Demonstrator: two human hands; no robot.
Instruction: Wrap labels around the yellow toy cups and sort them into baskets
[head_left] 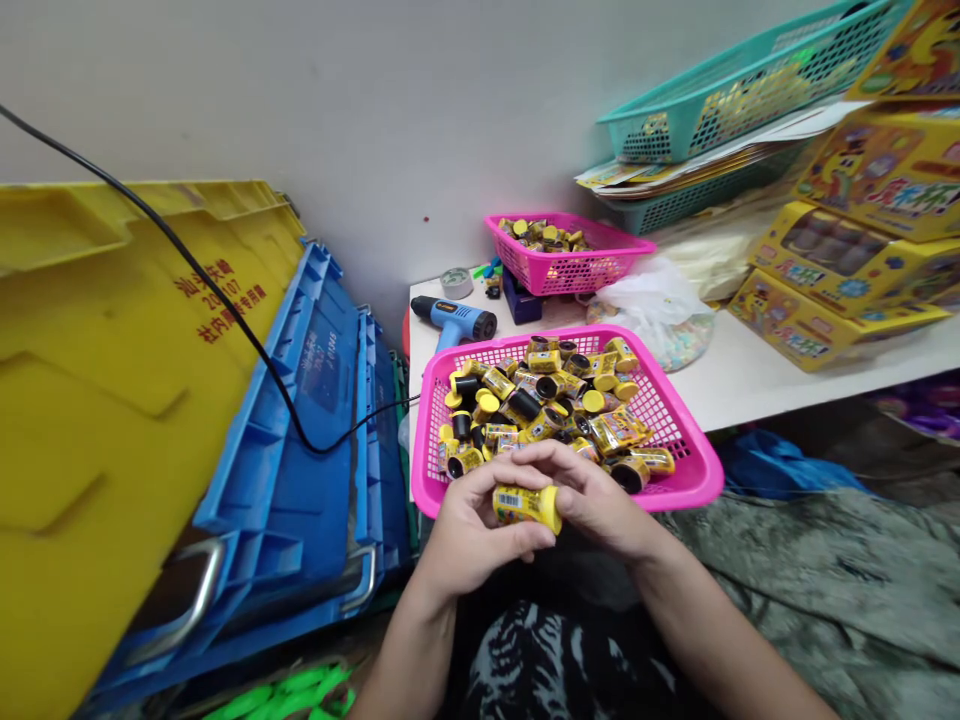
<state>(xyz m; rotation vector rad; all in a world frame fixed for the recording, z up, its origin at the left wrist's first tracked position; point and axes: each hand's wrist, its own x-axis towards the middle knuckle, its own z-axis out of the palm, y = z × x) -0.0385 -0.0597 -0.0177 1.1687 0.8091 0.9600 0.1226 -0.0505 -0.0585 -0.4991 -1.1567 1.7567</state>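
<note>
One yellow canister (519, 504) | long axis crosswise | cap (553, 510) pointing right

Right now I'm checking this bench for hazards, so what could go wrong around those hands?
The small yellow container could slip if the left hand loosens. The nearer pink basket seems to overhang the table's front edge, so a bump might tip it. The black cord sags past the blue crates, where a passing arm might snag it.
</note>
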